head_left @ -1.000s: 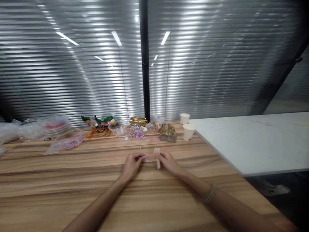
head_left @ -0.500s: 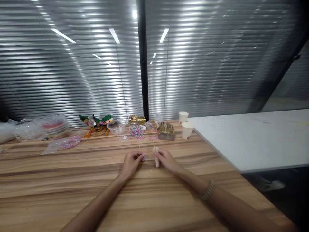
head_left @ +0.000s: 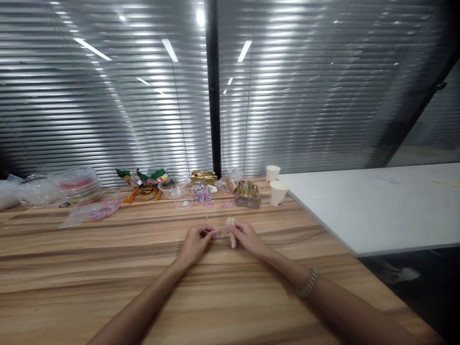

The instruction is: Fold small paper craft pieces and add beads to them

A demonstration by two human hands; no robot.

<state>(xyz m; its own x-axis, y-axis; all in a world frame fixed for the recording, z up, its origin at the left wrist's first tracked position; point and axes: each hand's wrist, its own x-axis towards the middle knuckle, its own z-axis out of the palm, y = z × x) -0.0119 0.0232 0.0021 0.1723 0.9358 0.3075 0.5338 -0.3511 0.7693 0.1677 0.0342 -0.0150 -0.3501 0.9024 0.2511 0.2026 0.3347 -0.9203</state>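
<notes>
Little has shifted since the earlier frame: both hands keep their place on the striped wooden table (head_left: 108, 268). Left hand (head_left: 196, 243) pinches a tiny pink-and-blue piece (head_left: 214, 233) at its fingertips; right hand (head_left: 246, 238) grips a pale beige stick-like bundle (head_left: 232, 230), upright just beside it.
</notes>
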